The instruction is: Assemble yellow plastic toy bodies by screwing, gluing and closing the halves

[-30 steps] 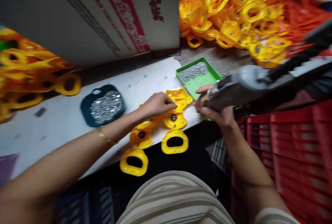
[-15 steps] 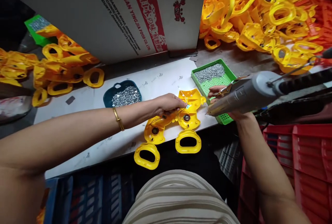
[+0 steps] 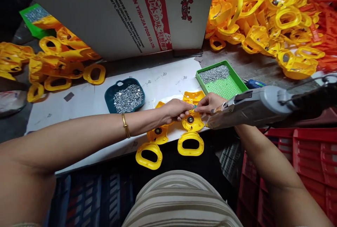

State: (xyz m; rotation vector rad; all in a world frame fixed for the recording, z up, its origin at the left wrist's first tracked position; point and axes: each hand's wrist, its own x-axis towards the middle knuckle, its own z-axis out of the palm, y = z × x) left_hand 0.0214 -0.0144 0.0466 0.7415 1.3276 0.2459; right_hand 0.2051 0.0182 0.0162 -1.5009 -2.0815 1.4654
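My left hand (image 3: 178,109) is closed in a pinch on a small green circuit board (image 3: 195,106) with thin wires. From the other side, the fingertips of my right hand (image 3: 211,102) pinch at the same board. Both hands are above an opened yellow plastic shell (image 3: 193,124), which has a round speaker (image 3: 190,119) inside. To its left, a second yellow shell (image 3: 161,136) with a round part lies partly under my left forearm. A grey powered screwdriver (image 3: 244,106) hangs over my right wrist and hides part of it.
A dark teal tray (image 3: 108,97) and a green tray (image 3: 238,84) contain small metal screws. A blue-handled tool (image 3: 255,84) lies beside the green tray. A large carton (image 3: 118,16) stands behind. Yellow parts (image 3: 263,20) are heaped at right, red crates (image 3: 313,164) below them.
My right hand has come from the green tray leftward to the circuit board at my left fingertips. The screwdriver has shifted slightly down. The shells stay about where they were.
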